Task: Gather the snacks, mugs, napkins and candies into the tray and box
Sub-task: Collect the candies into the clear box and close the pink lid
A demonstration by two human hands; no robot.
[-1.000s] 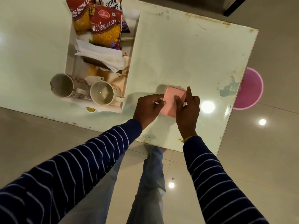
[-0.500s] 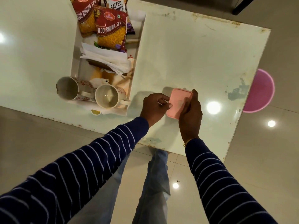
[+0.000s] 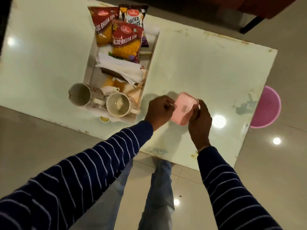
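head view looks down on both my hands around the pink box [image 3: 184, 107], lifted and tipped above the counter [image 3: 207, 67], just right of the white tray [image 3: 153, 52]. my right hand [image 3: 199, 118] curls round the box's right side, fingers wrapped on its edge. my left hand [image 3: 159, 109] is curled at the box's left edge, pinching near the lid or rim; exactly what the fingertips hold i cannot tell.

the tray already carries the snack packets [image 3: 126, 42] at its far end, the napkins [image 3: 119, 68] in the middle, and two mugs [image 3: 118, 105] lying on their sides at the near end. whether the candies are inside the box is hidden from me.

i judge i am closing or handling the box before setting it down. the risks i see from here:
- the box is tilted, so if the lid is not seated, whatever is inside could spill onto the counter or floor.
- my grip is on the edges only; a slip would drop it near the counter's front edge.
- the near mug's handle sticks out by my left wrist, and a careless swing toward the tray could knock it.
- the left mug overhangs the tray's side and could roll off.
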